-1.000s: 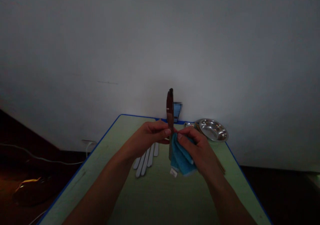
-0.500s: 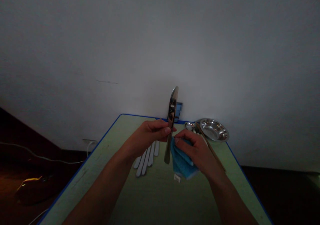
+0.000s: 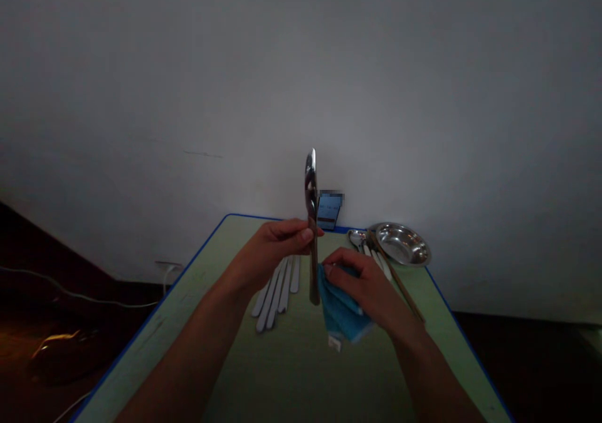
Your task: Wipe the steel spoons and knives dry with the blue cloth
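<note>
A shiny metal table knife [image 3: 311,185] stands nearly upright in front of me, blade up. My left hand [image 3: 286,238] pinches it around the middle, between thumb and fingers. Just to the right, my right hand [image 3: 357,276] is closed on a folded blue cloth [image 3: 345,313] with a white tag hanging from its lower edge. The cloth's left edge is close beside the knife handle; whether they touch I cannot tell. Below my left hand, several light-coloured flat handles [image 3: 273,297] lie side by side on the table, their far ends hidden by the hand.
The pale green table [image 3: 301,379] has a blue edge and stands against a grey wall. A phone [image 3: 330,211] leans on the wall at the back. At the back right lie a metal bowl [image 3: 403,244], spoons [image 3: 357,239] and brown chopsticks [image 3: 404,291].
My left hand has moved slightly left and turned the knife, so its blade now shows narrower and more of the phone is visible. The cloth has dropped a little.
</note>
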`<state>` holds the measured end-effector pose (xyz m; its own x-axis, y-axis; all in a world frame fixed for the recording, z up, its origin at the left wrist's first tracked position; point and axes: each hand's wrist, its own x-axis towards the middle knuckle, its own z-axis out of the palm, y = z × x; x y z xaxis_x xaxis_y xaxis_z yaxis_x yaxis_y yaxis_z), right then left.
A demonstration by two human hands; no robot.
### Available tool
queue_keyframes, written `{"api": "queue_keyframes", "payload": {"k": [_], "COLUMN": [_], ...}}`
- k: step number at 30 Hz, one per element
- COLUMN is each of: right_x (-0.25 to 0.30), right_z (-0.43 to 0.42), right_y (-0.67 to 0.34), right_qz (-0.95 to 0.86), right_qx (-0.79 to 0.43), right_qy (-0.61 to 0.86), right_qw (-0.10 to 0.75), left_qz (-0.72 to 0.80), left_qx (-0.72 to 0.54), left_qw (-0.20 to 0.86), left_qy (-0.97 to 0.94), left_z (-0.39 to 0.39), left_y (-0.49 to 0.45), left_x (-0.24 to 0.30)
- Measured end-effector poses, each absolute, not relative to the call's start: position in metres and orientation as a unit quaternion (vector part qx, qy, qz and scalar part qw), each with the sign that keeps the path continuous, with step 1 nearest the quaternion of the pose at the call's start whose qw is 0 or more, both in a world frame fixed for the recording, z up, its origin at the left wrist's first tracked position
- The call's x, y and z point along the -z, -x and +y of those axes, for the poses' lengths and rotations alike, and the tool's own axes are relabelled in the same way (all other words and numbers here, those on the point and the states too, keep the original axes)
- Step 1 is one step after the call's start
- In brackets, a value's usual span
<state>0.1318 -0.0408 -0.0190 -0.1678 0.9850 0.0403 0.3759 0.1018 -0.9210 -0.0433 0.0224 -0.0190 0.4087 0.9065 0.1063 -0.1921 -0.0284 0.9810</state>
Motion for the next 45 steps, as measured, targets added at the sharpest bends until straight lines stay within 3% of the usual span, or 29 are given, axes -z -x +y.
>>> {"api": "queue_keyframes", "payload": {"k": [18, 25, 33, 41, 45], "right_x": [0.022, 0.019, 0.032, 0.032, 0.031], "right_z": [-0.044, -0.039, -0.034, -0.036, -0.038], "right_y": [-0.131, -0.135, -0.134, -0.13, -0.127], "right_qz": [-0.7, -0.613, -0.524, -0.483, -0.496], "right_qx": [-0.402, -0.344, -0.371, -0.3, -0.299], "right_qy": [0.507, 0.567, 0.501, 0.504, 0.498], "right_qw": [0.303, 0.429, 0.58, 0.65, 0.645], "left_qz": [0.319, 0.302, 0.292, 0.301, 0.301], "left_qx": [-0.485, -0.461, -0.439, -0.428, -0.422], "left_qw": [0.645, 0.668, 0.662, 0.619, 0.605], "left_qy": [-0.497, -0.5, -0.532, -0.586, -0.604], "left_z": [0.019, 0.018, 0.017, 0.013, 0.013], "left_y": [0.044, 0.043, 0.041, 0.038, 0.038], "left_x": [0.006, 0.009, 0.013, 0.012, 0.012]}}
